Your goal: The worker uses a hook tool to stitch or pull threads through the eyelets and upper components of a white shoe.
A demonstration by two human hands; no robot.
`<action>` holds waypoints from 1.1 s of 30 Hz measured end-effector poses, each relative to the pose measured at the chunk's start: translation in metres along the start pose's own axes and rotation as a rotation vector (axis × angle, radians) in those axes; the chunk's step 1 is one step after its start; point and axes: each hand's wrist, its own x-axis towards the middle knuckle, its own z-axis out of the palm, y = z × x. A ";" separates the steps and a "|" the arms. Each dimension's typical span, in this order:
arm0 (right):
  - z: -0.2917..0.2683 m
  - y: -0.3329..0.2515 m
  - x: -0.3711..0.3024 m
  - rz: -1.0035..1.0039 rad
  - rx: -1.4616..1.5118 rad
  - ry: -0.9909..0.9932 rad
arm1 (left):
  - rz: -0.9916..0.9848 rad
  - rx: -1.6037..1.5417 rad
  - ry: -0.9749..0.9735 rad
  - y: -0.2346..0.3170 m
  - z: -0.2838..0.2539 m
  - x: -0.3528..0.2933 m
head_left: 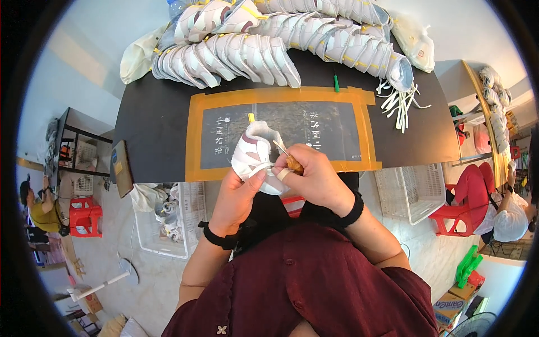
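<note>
My left hand (240, 197) is closed on the lower part of a white and grey shoe upper (247, 150) with mauve patches and a yellow tab at its top. The upper is held above the table's near edge. In my right hand (319, 175) is a thin metal-tipped hand tool, its amber-brown handle (295, 164) lying in my fingers. Its tip points at the upper's opening. A white lace (261, 167) crosses the upper between both hands; some of it is hidden by my fingers. A light wrap circles one right finger.
A dark table (151, 132) carries a mat edged with orange tape (195, 137). Behind it lie rows of nested shoe uppers (224, 59), a green-handled tool (336, 84) and loose white laces (401, 106). Crates (412, 194) stand either side of me. Other people sit at both sides.
</note>
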 end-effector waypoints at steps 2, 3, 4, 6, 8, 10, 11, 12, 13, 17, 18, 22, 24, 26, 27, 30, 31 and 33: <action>0.001 0.000 0.000 0.011 -0.009 0.003 | 0.004 0.011 -0.006 -0.001 -0.001 -0.001; 0.001 -0.001 -0.001 0.018 -0.003 0.003 | 0.016 0.039 -0.006 -0.001 -0.001 -0.001; 0.001 -0.001 -0.001 0.024 0.004 0.004 | 0.029 0.068 -0.005 -0.001 -0.001 -0.002; 0.002 -0.001 -0.002 0.019 0.000 0.014 | 0.025 0.096 -0.032 0.002 0.000 -0.004; 0.002 0.000 -0.003 0.014 -0.004 0.025 | 0.021 0.125 -0.060 0.004 0.001 -0.005; 0.003 -0.001 -0.003 0.021 0.029 0.018 | 0.013 0.137 -0.033 0.004 0.002 -0.005; 0.004 0.000 -0.003 0.021 0.030 0.018 | 0.013 0.139 -0.032 0.004 0.003 -0.006; 0.003 0.000 -0.003 0.027 0.024 0.018 | 0.016 0.141 -0.015 0.004 0.004 -0.005; 0.003 0.000 -0.002 0.033 0.017 0.019 | 0.019 0.144 0.001 0.003 0.006 -0.005; 0.003 -0.003 -0.001 0.049 0.019 -0.005 | 0.063 0.156 0.052 0.000 0.008 -0.005; 0.003 -0.004 -0.001 0.040 0.016 -0.004 | 0.057 0.149 0.063 -0.001 0.007 -0.005; 0.000 -0.004 0.001 -0.008 -0.031 -0.020 | 0.111 0.166 0.094 0.000 0.012 -0.002; 0.001 -0.011 0.005 -0.027 -0.020 0.013 | 0.171 0.286 0.075 0.007 0.009 0.002; 0.002 -0.013 0.011 -0.052 -0.006 0.044 | 0.236 0.410 0.057 0.018 0.003 0.014; 0.002 -0.010 0.013 -0.077 0.022 0.129 | 0.432 0.667 0.030 0.024 -0.001 0.026; -0.007 -0.006 0.016 -0.088 0.051 0.200 | 0.439 0.780 0.085 0.029 0.000 0.041; -0.009 0.001 0.015 -0.180 -0.069 0.160 | 0.375 0.629 0.148 0.023 -0.001 0.045; -0.010 0.000 0.013 -0.262 -0.188 0.123 | 0.281 0.365 0.218 0.015 -0.001 0.047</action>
